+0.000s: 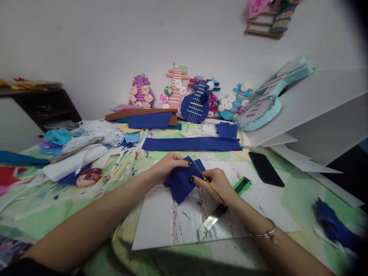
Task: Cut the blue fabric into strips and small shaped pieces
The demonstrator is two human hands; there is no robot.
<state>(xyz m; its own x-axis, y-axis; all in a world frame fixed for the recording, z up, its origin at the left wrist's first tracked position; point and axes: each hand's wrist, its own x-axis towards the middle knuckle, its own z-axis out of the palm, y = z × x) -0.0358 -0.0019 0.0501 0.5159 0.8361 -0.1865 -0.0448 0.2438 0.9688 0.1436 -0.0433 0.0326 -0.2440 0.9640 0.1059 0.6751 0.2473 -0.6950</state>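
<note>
My left hand [168, 165] pinches the upper edge of a folded blue felt piece [181, 184] held over a white cutting board [172, 218]. My right hand [217, 184] is closed on a thin yellowish stick-like tool [201, 174] that rests against the felt's right edge. A metal ruler [211, 221] lies on the board below my right hand, with a green-handled cutter [242, 185] just to its right.
A long blue felt strip [191, 144] lies beyond the hands. A black phone [265, 168] sits to the right. Colourful guitar-shaped crafts [195, 103] lean on the wall. White foam boards [310, 111] stand at right; white cord [97, 132] and scraps clutter the left.
</note>
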